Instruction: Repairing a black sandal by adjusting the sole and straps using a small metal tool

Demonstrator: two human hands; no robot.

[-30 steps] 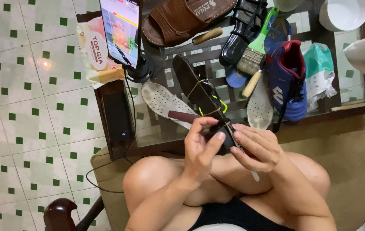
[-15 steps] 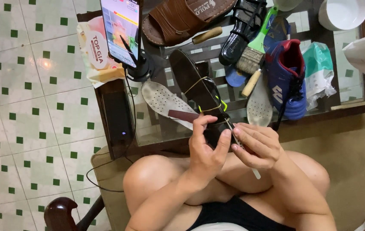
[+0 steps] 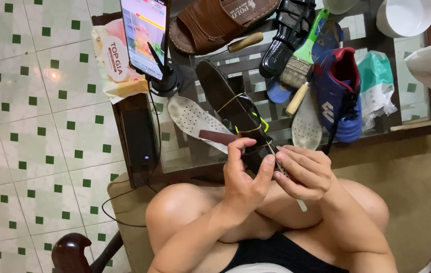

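Observation:
My left hand [image 3: 245, 174] grips the near end of a black shoe [image 3: 230, 103] with yellow trim and thread looped around it; the shoe angles up and away over the glass table [image 3: 195, 151]. My right hand [image 3: 304, 172] pinches a thin metal tool with a white handle [image 3: 288, 179], its tip against the shoe's edge beside my left thumb. Both hands sit above my crossed bare knees.
On the table lie a white insole [image 3: 192, 119], a second insole [image 3: 306, 124], a blue and red shoe [image 3: 339, 93], a green-handled brush [image 3: 301, 55], a brown sandal [image 3: 215, 23], a phone on a stand [image 3: 144, 35] and a white bowl [image 3: 405, 15]. Green-dotted floor tiles lie left.
The hands and shoe stay in nearly the same spot. My left fingers have shifted slightly on the shoe's end, and the tool's tip sits a little differently against its edge.

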